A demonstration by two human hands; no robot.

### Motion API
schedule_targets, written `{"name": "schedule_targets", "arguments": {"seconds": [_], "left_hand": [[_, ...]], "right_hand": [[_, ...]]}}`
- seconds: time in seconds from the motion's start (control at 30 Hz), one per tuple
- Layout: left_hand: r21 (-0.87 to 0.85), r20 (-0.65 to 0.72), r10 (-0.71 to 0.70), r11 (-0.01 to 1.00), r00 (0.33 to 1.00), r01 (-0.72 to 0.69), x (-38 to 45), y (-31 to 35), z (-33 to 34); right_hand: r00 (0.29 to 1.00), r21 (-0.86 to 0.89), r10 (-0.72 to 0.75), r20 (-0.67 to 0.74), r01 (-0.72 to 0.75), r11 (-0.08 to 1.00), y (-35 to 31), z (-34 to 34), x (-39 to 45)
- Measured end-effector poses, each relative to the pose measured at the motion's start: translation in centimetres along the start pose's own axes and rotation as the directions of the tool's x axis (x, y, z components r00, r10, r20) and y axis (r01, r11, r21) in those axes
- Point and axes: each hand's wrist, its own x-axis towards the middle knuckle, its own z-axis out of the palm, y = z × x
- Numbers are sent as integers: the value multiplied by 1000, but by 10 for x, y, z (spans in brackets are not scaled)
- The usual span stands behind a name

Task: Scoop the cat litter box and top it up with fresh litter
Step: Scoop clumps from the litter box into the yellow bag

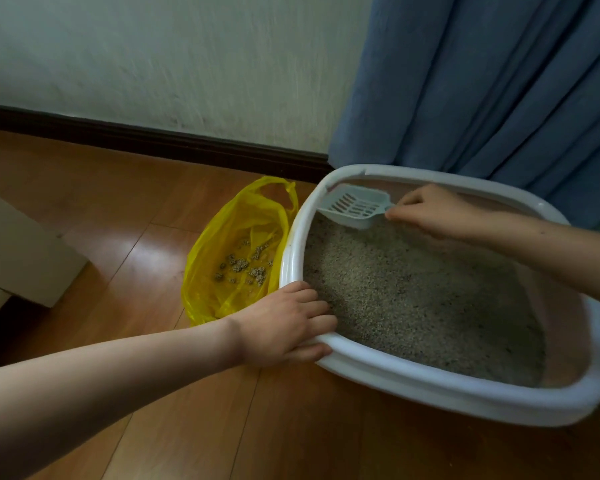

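Note:
A white-rimmed litter box (471,393) with pinkish inner walls sits on the wooden floor, filled with grey-brown litter (423,292). My left hand (284,327) grips the box's near-left rim, fingers curled over the edge and thumb under it. My right hand (426,209) holds the handle of a pale slotted scoop (355,204) above the litter at the box's far-left corner. The scoop looks empty. Beside the box on the left lies an open yellow plastic bag (222,237) with several litter clumps (246,266) inside.
A blue curtain (492,81) hangs behind the box at the right. A pale wall with a dark baseboard (153,138) runs along the back. A light-coloured box or furniture piece (18,251) stands at the left edge on the wooden floor (257,427).

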Motion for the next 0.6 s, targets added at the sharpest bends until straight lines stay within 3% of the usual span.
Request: {"name": "schedule_targets", "arguments": {"seconds": [0.1, 0.27, 0.4, 0.6], "left_hand": [[13, 7, -3, 1000, 1000, 3, 1, 1, 0], [31, -2, -9, 999, 1000, 9, 2, 2, -1], [35, 9, -12, 999, 1000, 12, 2, 3, -2], [36, 9, -21, 999, 1000, 20, 3, 3, -2]], "right_hand": [[1000, -316, -4, -4, 3, 949, 9, -5, 1], [990, -678, -105, -95, 13, 735, 2, -5, 13], [981, -753, -185, -56, 80, 654, 1, 8, 26], [965, -720, -248, 83, 230, 654, -14, 35, 41]]}}
